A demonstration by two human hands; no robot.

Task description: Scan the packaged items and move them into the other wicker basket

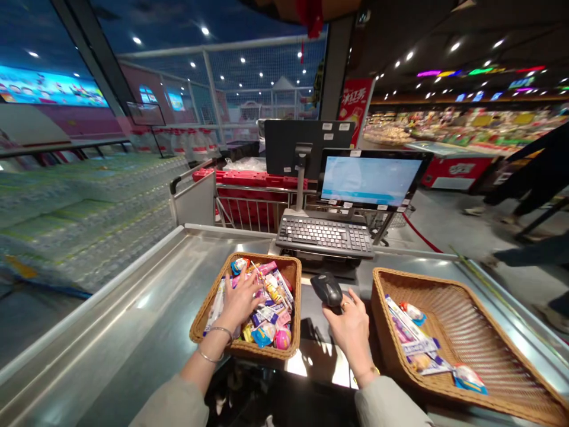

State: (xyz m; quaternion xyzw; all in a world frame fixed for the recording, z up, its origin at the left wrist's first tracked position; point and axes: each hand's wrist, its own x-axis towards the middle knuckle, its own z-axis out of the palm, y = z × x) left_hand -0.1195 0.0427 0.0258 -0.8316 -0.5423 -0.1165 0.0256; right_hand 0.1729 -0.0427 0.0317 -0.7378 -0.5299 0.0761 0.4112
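Head view. Left hand (242, 301): fingers spread apart over wrapped sweets (265, 333), which lie beneath and beside the fingertips inside a wicker basket (297, 296). Right hand (352, 329): thumb and fingers clamped on the lower end of a black handheld scanner (326, 289), its head beyond the fingertips. Keyboard (324, 235) farther ahead of those fingers; larger wicker basket (471, 314) to their right, partly filled.
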